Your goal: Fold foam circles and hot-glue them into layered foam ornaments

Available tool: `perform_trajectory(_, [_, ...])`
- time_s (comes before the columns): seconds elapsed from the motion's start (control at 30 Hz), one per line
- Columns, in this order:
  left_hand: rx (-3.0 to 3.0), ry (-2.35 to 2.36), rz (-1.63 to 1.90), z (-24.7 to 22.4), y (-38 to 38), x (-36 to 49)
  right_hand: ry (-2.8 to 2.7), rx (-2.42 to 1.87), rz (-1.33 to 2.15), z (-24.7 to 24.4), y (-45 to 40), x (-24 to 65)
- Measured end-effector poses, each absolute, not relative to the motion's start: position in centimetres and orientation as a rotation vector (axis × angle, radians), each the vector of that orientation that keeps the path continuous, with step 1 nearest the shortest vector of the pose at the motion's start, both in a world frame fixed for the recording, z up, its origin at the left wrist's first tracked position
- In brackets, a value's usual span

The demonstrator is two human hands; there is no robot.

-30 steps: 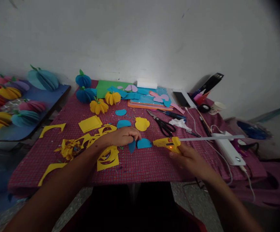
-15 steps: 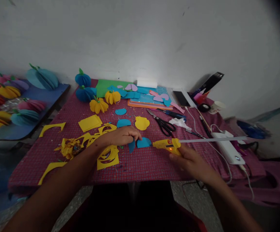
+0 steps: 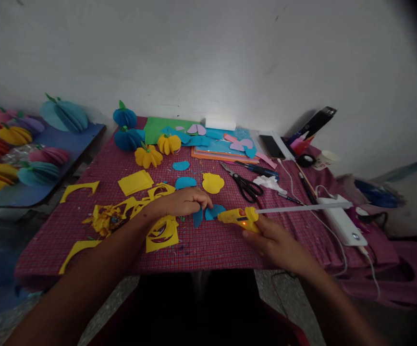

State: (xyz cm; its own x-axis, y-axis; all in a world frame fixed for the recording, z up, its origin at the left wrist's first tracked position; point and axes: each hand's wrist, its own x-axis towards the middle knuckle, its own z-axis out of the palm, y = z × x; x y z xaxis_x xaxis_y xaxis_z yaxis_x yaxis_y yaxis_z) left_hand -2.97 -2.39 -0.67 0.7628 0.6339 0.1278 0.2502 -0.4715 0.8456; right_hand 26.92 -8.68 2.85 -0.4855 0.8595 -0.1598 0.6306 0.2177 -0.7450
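Observation:
My left hand [image 3: 189,202] has its fingers closed on a blue felt piece [image 3: 197,217] that hangs below the fingertips, beside a flat blue half-round piece [image 3: 214,212]. In my right hand [image 3: 271,238] is a yellow glue gun [image 3: 240,218] with a small orange light and a long clear glue stick out of its back. Its nozzle points left, over the right part of the half-round piece. Two more blue pieces, one upper [image 3: 181,166] and one lower [image 3: 186,182], lie behind my left hand, with a yellow scalloped piece [image 3: 213,183] to their right.
Yellow felt offcuts [image 3: 162,235] lie around my left forearm. Black scissors [image 3: 246,186], a phone [image 3: 271,146] and a white power bank or strip [image 3: 338,221] with cables are on the right. Felt pumpkins [image 3: 148,156] stand at the back left, more on a blue board [image 3: 86,139].
My right hand has moved left with the glue gun, bringing its nozzle from the right edge of the half-round blue piece over it. My left hand keeps its grip on the other blue piece.

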Motion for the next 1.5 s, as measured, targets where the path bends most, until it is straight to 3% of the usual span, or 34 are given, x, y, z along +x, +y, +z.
perform_trajectory(0.6, [2.066, 0.666, 0.540, -0.8, -2.3, -3.0, -2.255, -1.264, 1.194, 2.2, -8.3, 25.8])
perform_trajectory(1.0, [2.049, 0.674, 0.527, -0.7, -2.3, -3.0, -2.219, -1.425, 1.108, 3.0, -7.8, 28.3])
perform_trajectory(1.5, [2.008, 0.664, 0.588, -0.9, -2.1, -3.1, -1.684, -1.679, 1.049, 3.2, -6.6, 35.1])
